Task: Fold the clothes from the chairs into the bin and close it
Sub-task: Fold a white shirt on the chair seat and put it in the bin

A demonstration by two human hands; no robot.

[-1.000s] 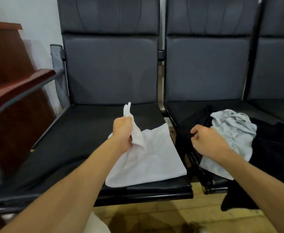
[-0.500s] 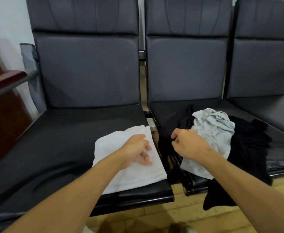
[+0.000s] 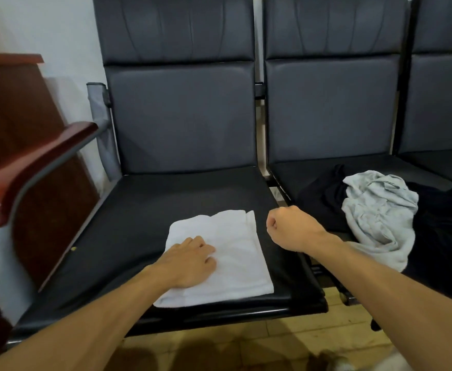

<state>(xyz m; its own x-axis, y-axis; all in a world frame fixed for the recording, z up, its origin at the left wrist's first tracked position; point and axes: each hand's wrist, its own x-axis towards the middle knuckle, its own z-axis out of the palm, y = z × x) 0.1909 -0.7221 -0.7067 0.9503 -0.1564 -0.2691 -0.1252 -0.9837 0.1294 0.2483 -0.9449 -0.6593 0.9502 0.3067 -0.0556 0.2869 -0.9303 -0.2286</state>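
A white cloth (image 3: 235,245), folded into a flat rectangle, lies on the front right part of the left chair seat (image 3: 165,199). My left hand (image 3: 190,261) rests palm-down on its left half and presses it flat. My right hand (image 3: 291,228) hovers just past the cloth's right edge, curled into a loose fist with nothing in it. On the middle chair seat a crumpled light grey garment (image 3: 380,218) lies on top of black clothes (image 3: 324,202), which hang over the seat's front edge. No bin is in view.
A red-brown wooden armrest (image 3: 32,167) on a grey metal bar stands at the left of the chair row, with a dark wooden cabinet (image 3: 13,103) behind it. A third seat (image 3: 439,167) is at the far right. Yellowish floor tiles (image 3: 246,344) show below the seats.
My left hand let the raised corner of the white cloth down, completing a fold, and now lies flat on it. My right hand stayed curled and drifted off the clothes pile toward the white cloth.
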